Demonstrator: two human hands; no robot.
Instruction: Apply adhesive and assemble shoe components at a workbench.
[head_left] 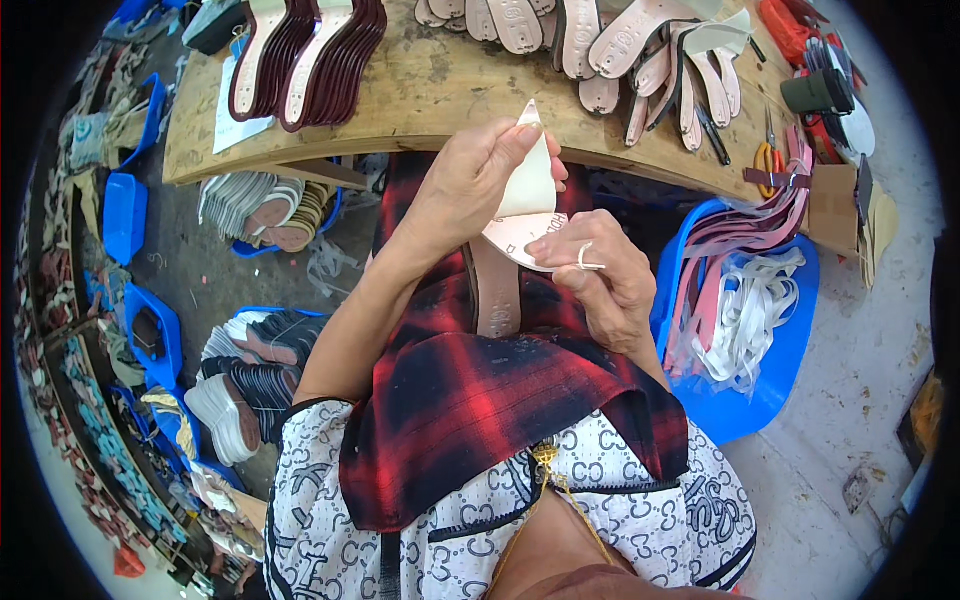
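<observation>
Left hand (pixel 462 185): grip closed on the cream flap (pixel 532 188) of a pale insole (pixel 512 236), thumb on its face; right hand (pixel 612 280): grip closed on the insole's lower right edge, fingers over the printed pink side. The insole is held up above the plaid cloth (pixel 480 430) on the lap, just off the counter (pixel 430 95), with a second insole (pixel 497 300) lying below it. Orange-handled scissors (pixel 767 166) lie at the counter's right end, near a blue tub (pixel 775 405) containing white straps (pixel 755 310).

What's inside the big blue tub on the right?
The tub holds a tangle of white straps, with pink strips along its left side. Its bottom is covered and can't be seen.
</observation>
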